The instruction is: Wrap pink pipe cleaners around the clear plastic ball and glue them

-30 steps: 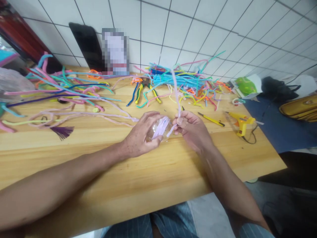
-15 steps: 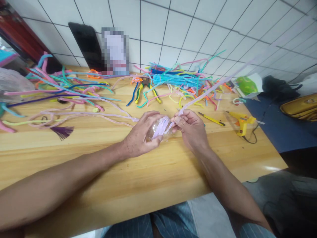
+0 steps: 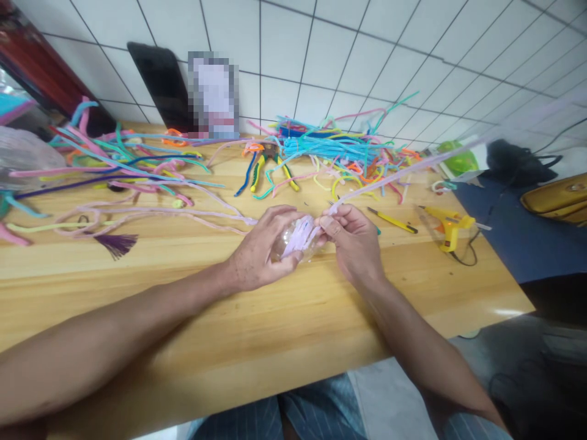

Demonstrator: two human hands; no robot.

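My left hand [image 3: 263, 247] is closed round a small clear plastic ball [image 3: 293, 239] that has pale lilac pipe cleaner wound about it. My right hand [image 3: 351, 238] pinches the same lilac pipe cleaner [image 3: 413, 170] right beside the ball. The free end of that pipe cleaner stretches out to the right, low over the table and blurred. Both hands hover just above the wooden table [image 3: 257, 318] near its middle.
Heaps of coloured pipe cleaners [image 3: 330, 153] lie at the back, with more to the left [image 3: 114, 165]. Pliers [image 3: 268, 162], a yellow craft knife [image 3: 392, 221] and a yellow glue gun [image 3: 447, 227] lie to the right. A purple tassel [image 3: 117, 243] is at left. A phone [image 3: 158, 85] leans on the tiled wall.
The free end of the lilac pipe cleaner has swung from upright down to the right. My right hand turned at the ball. My left hand stayed still.
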